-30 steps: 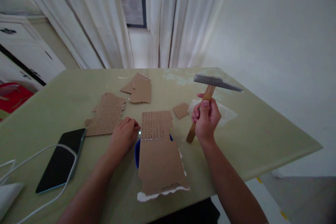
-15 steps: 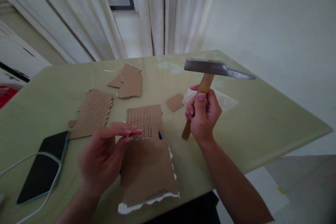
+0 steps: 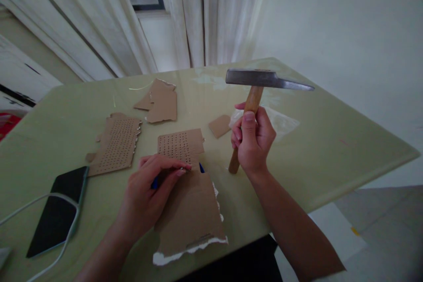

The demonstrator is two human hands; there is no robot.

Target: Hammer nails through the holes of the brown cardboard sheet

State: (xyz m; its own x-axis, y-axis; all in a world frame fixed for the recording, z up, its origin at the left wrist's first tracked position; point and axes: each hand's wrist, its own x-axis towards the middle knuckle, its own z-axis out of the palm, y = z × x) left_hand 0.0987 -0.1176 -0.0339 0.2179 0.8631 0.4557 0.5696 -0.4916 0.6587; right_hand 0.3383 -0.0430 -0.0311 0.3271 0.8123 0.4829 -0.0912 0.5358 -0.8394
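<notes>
My right hand point(image 3: 253, 139) is wrapped round the wooden handle of a hammer point(image 3: 254, 78), its steel head raised above the table and its thin end pointing right. My left hand point(image 3: 148, 187) pinches at the fingertips over a piece of cardboard point(image 3: 190, 211). A tiny shiny bit shows at those fingertips, too small to name. The cardboard lies in front of me, with rows of small holes in its far part and torn white edges near me and on the right. Something blue point(image 3: 202, 168) shows at a notch in its right side; the rest of it is hidden.
Another hole-punched cardboard piece point(image 3: 117, 143) lies to the left, beside a dark phone point(image 3: 54, 211) crossed by a white cable point(image 3: 74, 216). Cardboard scraps point(image 3: 163, 103) lie farther back. A small scrap point(image 3: 220, 126) and a clear plastic bag point(image 3: 280, 123) are behind my right hand.
My left hand has moved right and down onto the cardboard, its fingertips now at the near end of the hole rows. The hammer stays raised, with the view shifted slightly.
</notes>
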